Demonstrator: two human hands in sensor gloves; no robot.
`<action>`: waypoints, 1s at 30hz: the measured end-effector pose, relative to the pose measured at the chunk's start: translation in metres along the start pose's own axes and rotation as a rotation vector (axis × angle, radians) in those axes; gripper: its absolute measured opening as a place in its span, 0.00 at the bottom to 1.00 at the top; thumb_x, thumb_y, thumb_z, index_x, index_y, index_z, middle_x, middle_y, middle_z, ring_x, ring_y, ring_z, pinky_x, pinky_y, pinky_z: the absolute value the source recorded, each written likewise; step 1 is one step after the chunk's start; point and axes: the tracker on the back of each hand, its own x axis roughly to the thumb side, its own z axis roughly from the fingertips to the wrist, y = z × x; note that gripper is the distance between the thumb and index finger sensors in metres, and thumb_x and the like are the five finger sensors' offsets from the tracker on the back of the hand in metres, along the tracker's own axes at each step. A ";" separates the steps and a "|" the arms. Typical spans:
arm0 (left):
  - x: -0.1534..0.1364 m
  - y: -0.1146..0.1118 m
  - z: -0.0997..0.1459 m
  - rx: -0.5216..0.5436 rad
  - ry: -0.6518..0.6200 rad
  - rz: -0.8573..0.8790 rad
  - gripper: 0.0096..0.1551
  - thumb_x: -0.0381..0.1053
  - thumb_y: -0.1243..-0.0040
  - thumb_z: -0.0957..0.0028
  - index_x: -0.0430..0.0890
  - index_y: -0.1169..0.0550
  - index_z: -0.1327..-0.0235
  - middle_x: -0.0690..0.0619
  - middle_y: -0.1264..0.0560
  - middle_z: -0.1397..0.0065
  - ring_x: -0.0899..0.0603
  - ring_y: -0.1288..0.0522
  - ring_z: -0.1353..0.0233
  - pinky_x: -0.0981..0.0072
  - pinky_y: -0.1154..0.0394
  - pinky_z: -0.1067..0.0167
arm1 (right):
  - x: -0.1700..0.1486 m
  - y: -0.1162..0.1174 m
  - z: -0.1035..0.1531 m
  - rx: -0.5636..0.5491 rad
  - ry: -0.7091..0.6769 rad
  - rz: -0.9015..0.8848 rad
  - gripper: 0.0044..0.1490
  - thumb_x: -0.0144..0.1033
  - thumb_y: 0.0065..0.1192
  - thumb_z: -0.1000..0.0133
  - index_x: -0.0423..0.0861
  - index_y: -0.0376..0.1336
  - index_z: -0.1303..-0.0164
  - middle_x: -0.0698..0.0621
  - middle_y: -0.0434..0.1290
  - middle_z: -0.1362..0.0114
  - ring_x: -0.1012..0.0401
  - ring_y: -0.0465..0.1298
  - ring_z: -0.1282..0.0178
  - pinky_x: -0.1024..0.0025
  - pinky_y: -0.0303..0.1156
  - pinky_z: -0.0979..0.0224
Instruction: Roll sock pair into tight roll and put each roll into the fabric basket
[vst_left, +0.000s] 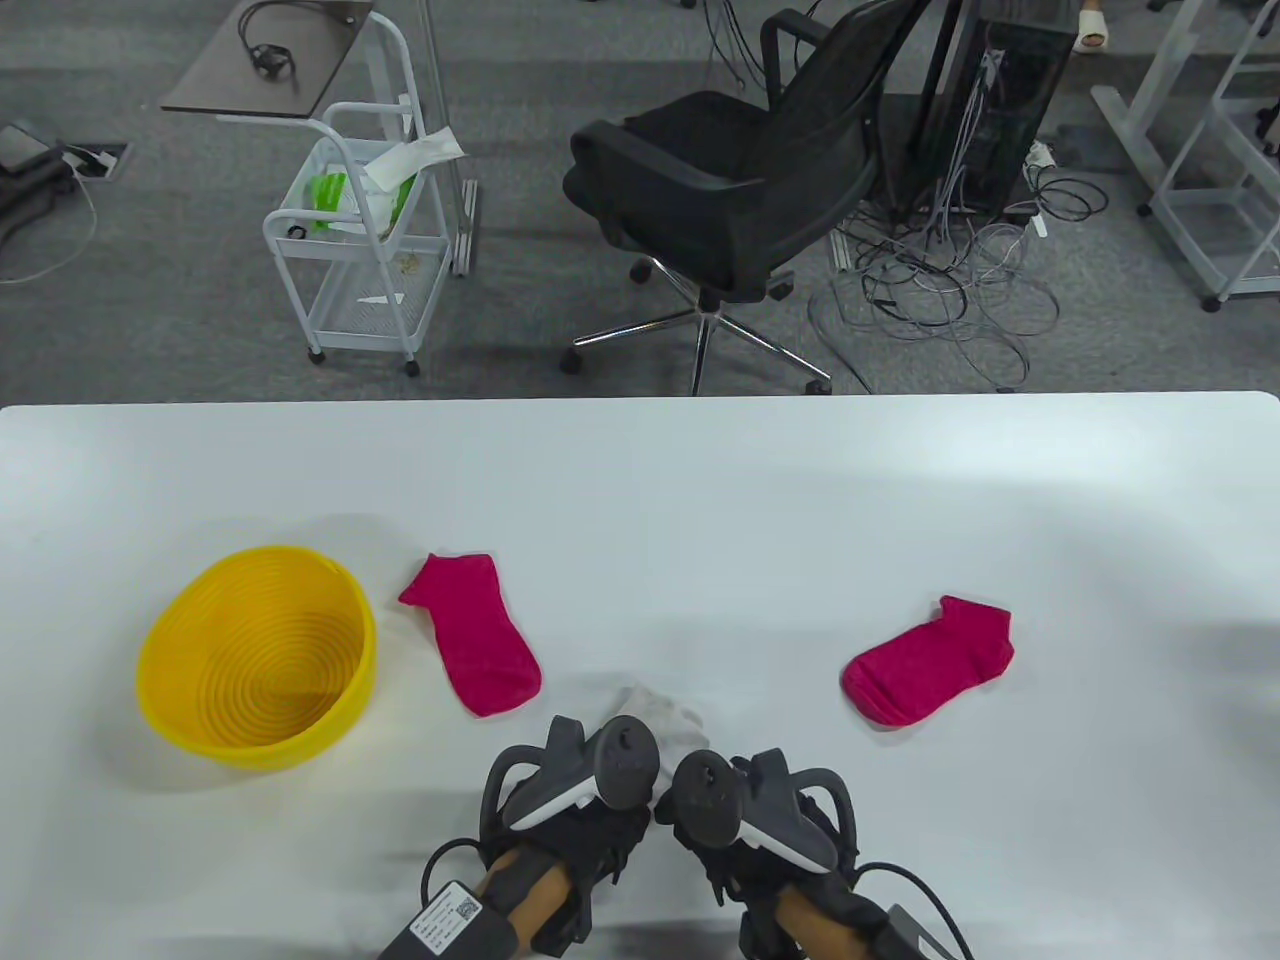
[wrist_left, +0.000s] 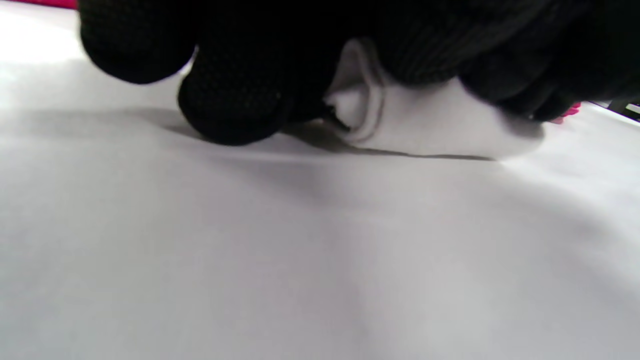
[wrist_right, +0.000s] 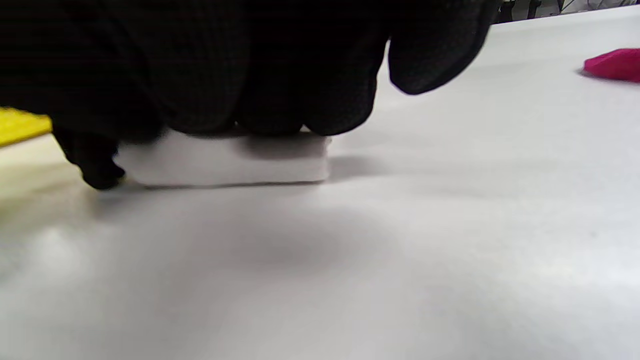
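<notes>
A white sock pair (vst_left: 668, 712) lies near the table's front edge, mostly hidden under both hands. My left hand (vst_left: 585, 790) curls its fingers (wrist_left: 230, 105) round the rolled end of the white socks (wrist_left: 400, 120). My right hand (vst_left: 745, 800) grips the same white bundle (wrist_right: 225, 162) from above, fingers (wrist_right: 280, 100) over its top and the thumb down at its side. One pink sock (vst_left: 475, 632) lies flat beside the yellow basket (vst_left: 180, 610), which holds nothing. A second pink sock (vst_left: 930, 660) lies to the right, apart from the hands.
The white table (vst_left: 700, 480) runs across the whole view. Beyond its far edge stand a black office chair (vst_left: 730, 190), a white wire cart (vst_left: 360, 240) and a tangle of cables (vst_left: 950, 280) on the floor.
</notes>
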 end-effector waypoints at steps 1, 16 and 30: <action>0.000 0.000 0.001 -0.002 0.002 0.012 0.25 0.56 0.42 0.56 0.49 0.16 0.48 0.46 0.19 0.45 0.43 0.17 0.53 0.48 0.24 0.50 | 0.000 0.001 -0.001 0.003 0.010 -0.006 0.24 0.45 0.72 0.54 0.62 0.73 0.46 0.62 0.78 0.34 0.60 0.80 0.35 0.50 0.72 0.30; 0.003 0.009 0.010 0.050 0.023 -0.054 0.31 0.59 0.33 0.60 0.50 0.17 0.43 0.47 0.19 0.40 0.42 0.16 0.49 0.47 0.24 0.48 | -0.006 0.011 -0.008 0.018 0.083 -0.008 0.29 0.48 0.72 0.54 0.63 0.68 0.40 0.61 0.74 0.30 0.59 0.77 0.32 0.48 0.70 0.29; 0.000 0.004 0.000 0.023 0.007 -0.019 0.24 0.53 0.35 0.58 0.49 0.14 0.49 0.47 0.17 0.46 0.44 0.15 0.54 0.49 0.23 0.51 | -0.011 0.003 -0.007 -0.033 0.077 -0.038 0.25 0.48 0.69 0.53 0.63 0.71 0.44 0.62 0.79 0.36 0.62 0.80 0.35 0.50 0.71 0.29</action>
